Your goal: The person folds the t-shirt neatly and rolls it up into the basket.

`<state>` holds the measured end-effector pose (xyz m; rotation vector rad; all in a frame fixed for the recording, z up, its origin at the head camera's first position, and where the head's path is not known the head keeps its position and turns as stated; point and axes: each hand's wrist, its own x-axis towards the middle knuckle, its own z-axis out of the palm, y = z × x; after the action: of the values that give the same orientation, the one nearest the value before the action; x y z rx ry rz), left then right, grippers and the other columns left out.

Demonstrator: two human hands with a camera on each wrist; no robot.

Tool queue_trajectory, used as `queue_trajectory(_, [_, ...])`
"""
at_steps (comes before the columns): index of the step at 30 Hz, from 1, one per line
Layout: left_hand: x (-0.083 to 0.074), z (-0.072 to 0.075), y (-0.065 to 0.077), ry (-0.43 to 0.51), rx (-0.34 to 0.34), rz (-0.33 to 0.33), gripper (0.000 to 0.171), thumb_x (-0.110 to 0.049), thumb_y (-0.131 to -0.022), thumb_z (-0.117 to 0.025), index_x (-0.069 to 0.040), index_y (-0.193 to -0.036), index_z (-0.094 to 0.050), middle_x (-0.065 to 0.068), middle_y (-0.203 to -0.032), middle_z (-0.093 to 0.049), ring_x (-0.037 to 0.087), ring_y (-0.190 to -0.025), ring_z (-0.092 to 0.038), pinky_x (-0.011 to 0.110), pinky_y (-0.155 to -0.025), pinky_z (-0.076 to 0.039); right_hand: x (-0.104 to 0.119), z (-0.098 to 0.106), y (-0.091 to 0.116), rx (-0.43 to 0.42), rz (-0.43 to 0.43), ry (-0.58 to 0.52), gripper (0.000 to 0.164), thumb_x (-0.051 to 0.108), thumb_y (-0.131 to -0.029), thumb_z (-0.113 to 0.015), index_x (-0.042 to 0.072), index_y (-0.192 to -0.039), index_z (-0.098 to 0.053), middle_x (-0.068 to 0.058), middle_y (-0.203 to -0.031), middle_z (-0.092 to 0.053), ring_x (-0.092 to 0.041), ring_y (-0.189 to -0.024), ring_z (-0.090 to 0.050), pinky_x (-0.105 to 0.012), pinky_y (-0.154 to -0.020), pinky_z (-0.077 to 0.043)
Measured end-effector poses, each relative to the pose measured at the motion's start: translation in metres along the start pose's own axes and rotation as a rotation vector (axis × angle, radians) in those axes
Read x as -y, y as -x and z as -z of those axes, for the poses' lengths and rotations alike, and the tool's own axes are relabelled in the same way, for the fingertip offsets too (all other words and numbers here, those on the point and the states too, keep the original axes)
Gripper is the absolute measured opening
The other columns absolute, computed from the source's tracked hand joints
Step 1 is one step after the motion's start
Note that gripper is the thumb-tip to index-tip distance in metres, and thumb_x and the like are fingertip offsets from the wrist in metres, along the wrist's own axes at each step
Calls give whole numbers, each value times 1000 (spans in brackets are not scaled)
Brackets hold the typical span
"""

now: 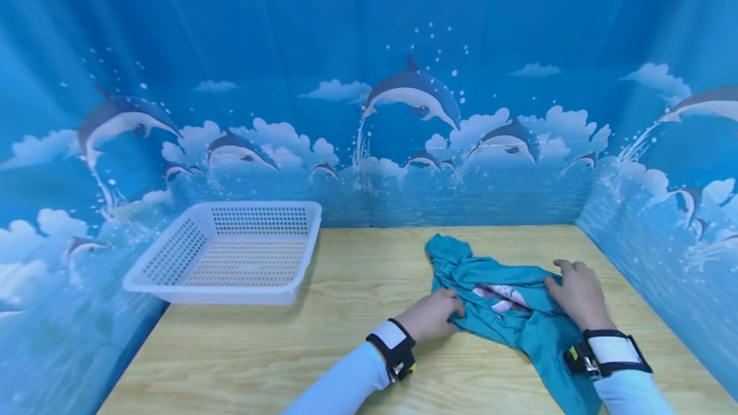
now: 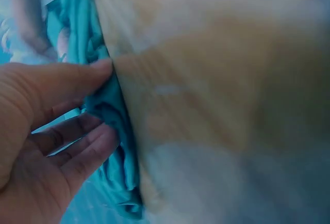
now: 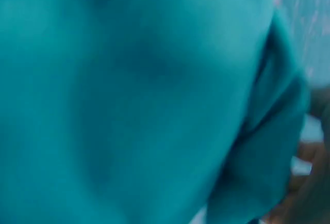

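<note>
A crumpled teal shirt (image 1: 519, 274) with a pink and white print lies on the right part of the table, one end trailing toward the front edge. My left hand (image 1: 432, 316) is at its near left edge; in the left wrist view, thumb and fingers (image 2: 82, 157) close about the folded cloth. On the shirt's right side, my right hand (image 1: 579, 293) holds the upper edge between thumb and fingers. Teal cloth (image 3: 154, 105) fills most of the right wrist view, blurred, and partly hides the right fingers at that view's right edge.
A white perforated plastic basket (image 1: 248, 290) stands at the table's back left, with nothing visible inside it. The wooden table (image 1: 346, 351) is bordered by a blue curtain (image 1: 323, 31) printed with dolphins and clouds, behind and on both sides. Each wrist wears a strapped camera.
</note>
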<state>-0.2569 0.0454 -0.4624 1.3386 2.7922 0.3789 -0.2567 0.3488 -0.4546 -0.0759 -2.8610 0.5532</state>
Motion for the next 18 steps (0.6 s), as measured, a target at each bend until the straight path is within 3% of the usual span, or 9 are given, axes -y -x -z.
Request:
queue_trajectory(3, [-1,0,0,-44,-19,-10,18,-4,-80,-70,-15,-95,-70,-6,-95,-59,5,-92,-55,12,-78,-44,19,-8,-1,-27,154,44,54,24,-87,-63,-11,-126,-51,-34,-106,-53,-46,-90,-53,-55,-72,-45])
queue_trajectory(6, [-1,2,3,-21,-18,-22,19,3,-78,-67,-13,-87,-69,-7,-88,-60,3,-83,-55,11,-72,-44,32,-18,-2,23,206,56,43,22,-86,-68,-7,-116,-60,-23,-93,-56,-32,-77,-55,-44,-63,-46])
queue_trajectory(9, [4,8,12,32,-4,-16,20,7,-76,-65,-12,-83,-67,-8,-84,-59,1,-78,-53,11,-69,-43,39,-23,-1,17,187,57,24,15,-86,-68,-5,-100,-66,-12,-82,-55,-21,-68,-52,-36,-56,-43])
queue_trajectory(11, [8,16,22,65,-4,-1,22,9,-75,-64,-12,-82,-66,-9,-82,-58,1,-77,-52,12,-69,-44,42,-22,-3,-6,167,37,17,11,-87,-66,-4,-94,-67,-12,-81,-55,-22,-67,-53,-37,-57,-44])
queue_trajectory(18, [24,51,77,121,-34,61,25,12,-73,-64,-13,-79,-65,-10,-80,-55,2,-74,-51,13,-66,-46,37,3,-20,-145,69,-78,24,12,-93,-55,-10,-98,-62,-20,-86,-54,-30,-73,-53,-40,-60,-42])
